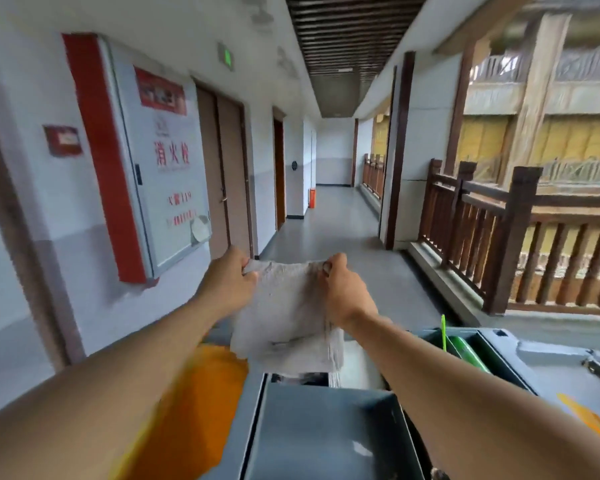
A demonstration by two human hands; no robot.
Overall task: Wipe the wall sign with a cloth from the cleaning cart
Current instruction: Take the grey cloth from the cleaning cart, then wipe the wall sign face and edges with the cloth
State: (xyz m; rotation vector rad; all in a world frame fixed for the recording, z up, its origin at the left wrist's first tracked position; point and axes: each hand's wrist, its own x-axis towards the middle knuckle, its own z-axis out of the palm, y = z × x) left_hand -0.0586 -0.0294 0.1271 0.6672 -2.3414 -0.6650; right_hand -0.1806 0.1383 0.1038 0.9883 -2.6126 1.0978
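A pale grey cloth (286, 313) hangs spread out in front of me above the grey cleaning cart (326, 427). My left hand (231, 277) pinches its upper left corner. My right hand (343, 285) pinches the upper right corner, and folded layers of the cloth hang below that wrist. A small red wall sign (64, 140) is fixed to the white wall at the left. It sits just left of a red-framed fire hydrant cabinet (153, 161) with red lettering on its white door.
The cart carries an orange bag (194, 410) on its left and a green bottle (466, 353) in a compartment on its right. A corridor with brown doors (227, 174) runs ahead. A brown wooden railing (499, 230) lines the right side.
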